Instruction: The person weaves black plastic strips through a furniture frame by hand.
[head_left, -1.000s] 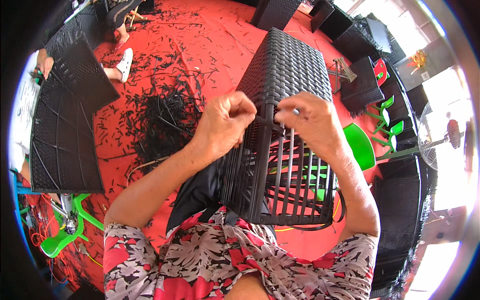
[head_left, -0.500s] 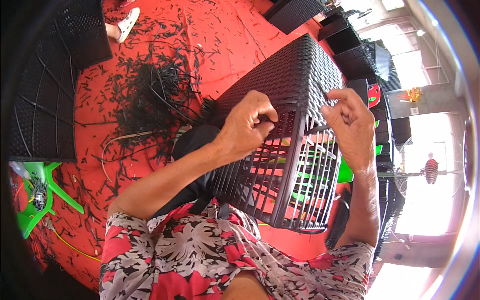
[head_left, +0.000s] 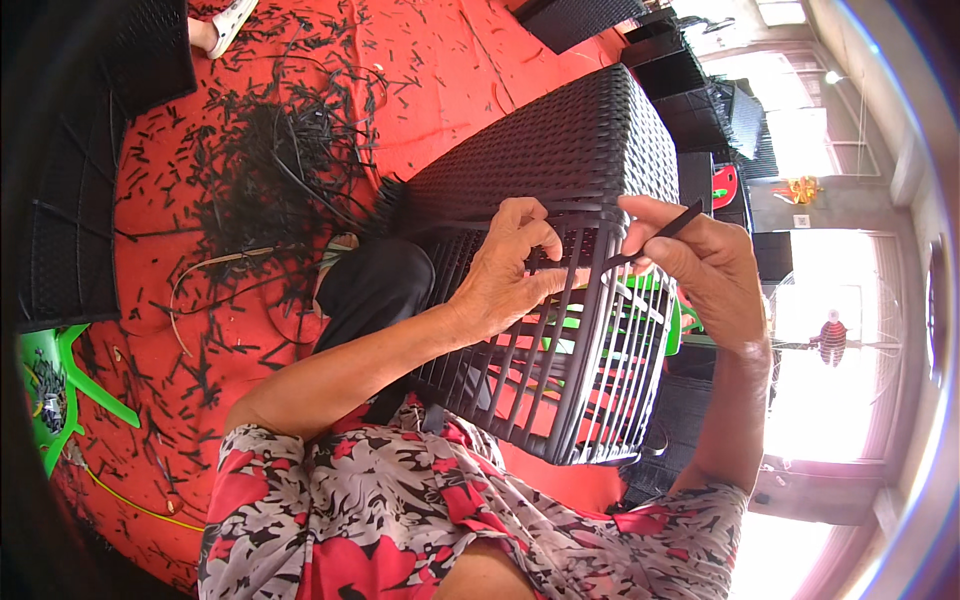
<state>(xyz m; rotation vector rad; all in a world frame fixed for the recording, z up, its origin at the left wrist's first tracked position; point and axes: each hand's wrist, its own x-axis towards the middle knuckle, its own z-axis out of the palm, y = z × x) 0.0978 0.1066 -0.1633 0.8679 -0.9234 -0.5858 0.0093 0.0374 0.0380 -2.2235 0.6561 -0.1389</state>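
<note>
A half-woven black wicker basket (head_left: 520, 150) lies tilted in front of me. Its far part is closely woven; the near part is bare upright bars. Between the thumb and fingers of my right hand (head_left: 705, 262), at the basket's right corner, is a flat black strip (head_left: 683, 220). The strip runs toward the corner post, just below the woven edge. My left hand (head_left: 505, 268) rests at the near face beside the same corner. Its thumb stretches across the bars, apart from the bent index finger, and I see nothing held there.
Cut black strips lie in a pile (head_left: 285, 165) on the red floor covering (head_left: 420, 85). Dark woven pieces (head_left: 65, 240) stand at the left, above a green stool (head_left: 95, 380). More black wicker pieces (head_left: 690, 100) line the far right. A person's shoe (head_left: 232, 25) shows at the upper left.
My right hand has come left and down to the corner, the strip now plainly visible in it. My left hand has moved slightly right and its pinch has loosened, the thumb stretching toward the corner.
</note>
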